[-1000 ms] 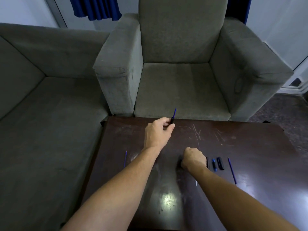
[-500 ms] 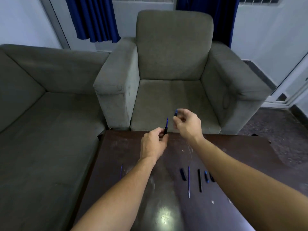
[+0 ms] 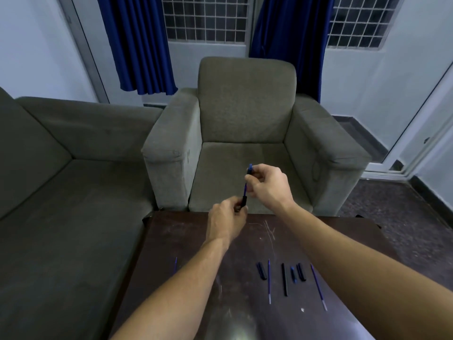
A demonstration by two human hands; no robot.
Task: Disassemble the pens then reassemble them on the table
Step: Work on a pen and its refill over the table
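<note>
Pen (image 3: 245,190): thin blue refill with black lower section, upright, held above far table edge. Lower end hidden in my left hand (image 3: 226,220), pinched; top blue piece half covered by my right hand (image 3: 267,184), fingertips gripping it.
Loose parts on dark scratched glossy table (image 3: 186,241): short black cap (image 3: 261,271), blue refill (image 3: 269,282), slim black barrel (image 3: 284,279), small blue piece (image 3: 293,274), black cap (image 3: 301,272), second refill (image 3: 318,285); lone refill (image 3: 175,265) at left, faint.
Grey fabric armchair (image 3: 245,114) beyond.
</note>
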